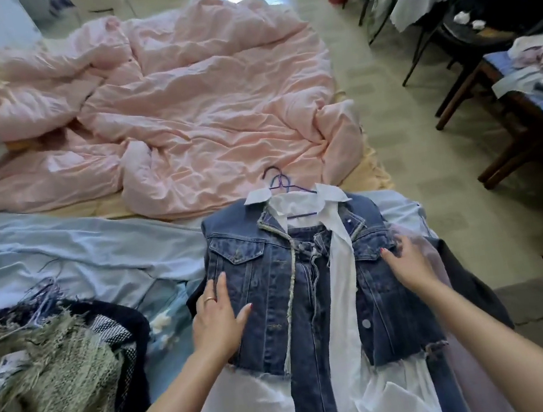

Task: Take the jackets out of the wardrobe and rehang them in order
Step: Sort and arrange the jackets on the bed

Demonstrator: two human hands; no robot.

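Head view, items as they lie: denim vest (255, 277) layered over a white shirt (336, 266), both on a purple wire hanger (282, 183), flat on the bed's pale blue sheet (80, 258), collar end away from you. Your left hand (217, 320), ring on one finger, lies flat with fingers straight on the vest's left panel below the chest pocket; it grips nothing. Your right hand (409, 263) rests on the opposite panel near its outer edge, fingers slightly bent; whether it pinches the cloth you cannot tell from here. Dark garments (470, 283) lie under the vest at right; a green fringed garment (43, 374) sits well apart at left; pink duvet (180, 97) beyond. Likely step: smoothing the vest. Press outward from the centre, square both panels over the shirt, then lift by the hanger hook so the layers stay aligned
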